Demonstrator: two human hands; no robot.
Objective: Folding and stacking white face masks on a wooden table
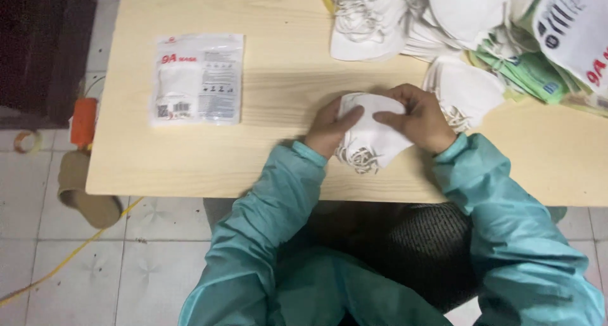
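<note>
Both hands pinched one white face mask (370,136) flat: left hand (329,128) at nine o'clock, right hand (421,118) at three, fingers curled, perhaps folding it.

Sealed mask packet (197,79) on pale table (266,148), orange cable (69,256) below

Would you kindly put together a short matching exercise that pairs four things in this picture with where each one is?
Things:
1. white mask
2. sealed packet
3. pile of masks
4. yellow cable

Places:
A. on the tiled floor, left of the table
B. flat on the table's left part, on its own
C. between the left hand and right hand
D. along the table's far edge, to the right

Pairs: 1-C, 2-B, 3-D, 4-A
</note>
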